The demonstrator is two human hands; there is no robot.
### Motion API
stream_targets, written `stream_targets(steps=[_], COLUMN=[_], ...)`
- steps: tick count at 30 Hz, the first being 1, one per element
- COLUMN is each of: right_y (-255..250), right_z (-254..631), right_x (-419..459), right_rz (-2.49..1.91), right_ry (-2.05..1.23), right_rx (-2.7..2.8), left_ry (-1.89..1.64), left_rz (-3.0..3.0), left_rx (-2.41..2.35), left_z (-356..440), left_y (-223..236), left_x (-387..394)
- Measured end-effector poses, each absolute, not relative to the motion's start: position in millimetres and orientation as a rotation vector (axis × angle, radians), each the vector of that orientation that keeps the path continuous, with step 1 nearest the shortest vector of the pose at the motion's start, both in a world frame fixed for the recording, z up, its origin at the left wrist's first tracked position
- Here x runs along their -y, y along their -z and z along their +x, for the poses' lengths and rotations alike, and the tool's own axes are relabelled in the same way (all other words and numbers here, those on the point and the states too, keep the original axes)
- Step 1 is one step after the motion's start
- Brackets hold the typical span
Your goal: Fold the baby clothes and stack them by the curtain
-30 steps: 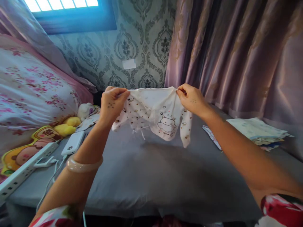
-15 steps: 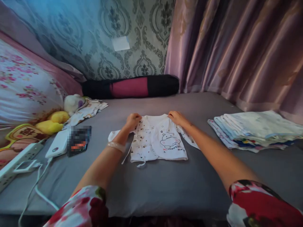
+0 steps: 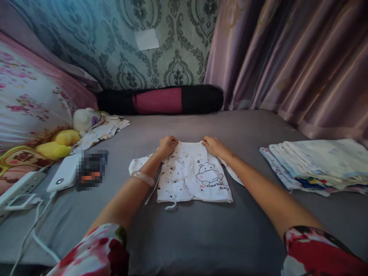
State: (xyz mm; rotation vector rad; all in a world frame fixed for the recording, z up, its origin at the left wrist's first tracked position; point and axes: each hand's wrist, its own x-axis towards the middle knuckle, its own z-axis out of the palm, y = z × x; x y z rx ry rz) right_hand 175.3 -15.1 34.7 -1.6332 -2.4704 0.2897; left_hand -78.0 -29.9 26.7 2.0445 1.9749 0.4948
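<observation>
A small white baby shirt (image 3: 186, 180) lies flat, front up, on the grey bed sheet (image 3: 201, 237). It has a cartoon hippo on its right half, small brown prints on the left and thin ties at the lower left. My left hand (image 3: 168, 147) is closed on the shirt's left shoulder, beside the neckline. At the opposite shoulder, my right hand (image 3: 212, 145) grips the cloth with bent fingers. Both sleeves spread outward, partly covered by my forearms. The fingertips of each hand are mostly hidden.
A stack of folded cloths (image 3: 319, 165) sits at the right. On the left are a power strip (image 3: 23, 191), a white power bank (image 3: 63, 174) with cables, a blurred dark item (image 3: 92, 168) and plush toys (image 3: 59, 145). A black and maroon bolster (image 3: 158, 100) lies along the wall.
The baby shirt, held up in the air by both hands a second ago, came down flat onto the bed. Since half a second ago, my hands have moved slightly inward toward the neckline.
</observation>
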Motion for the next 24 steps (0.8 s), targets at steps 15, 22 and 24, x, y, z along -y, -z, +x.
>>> stream_targets(steps=[15,22,24], right_y=[-45,-39,-35], right_z=[162,159,160], right_x=[-52,-82,-88], right_rz=[-1.648,-1.582,-1.594], right_ry=[0.127,0.064,-0.022], right_rx=[2.674,2.666,2.629], left_ry=[-0.494,-0.347,-0.299], left_rz=[2.604,2.618,2.567], left_rx=[-2.086,-2.148,-2.155], left_z=[-88,-82,-82], left_y=[-26,-24,-23], left_x=[-34,-59,-62])
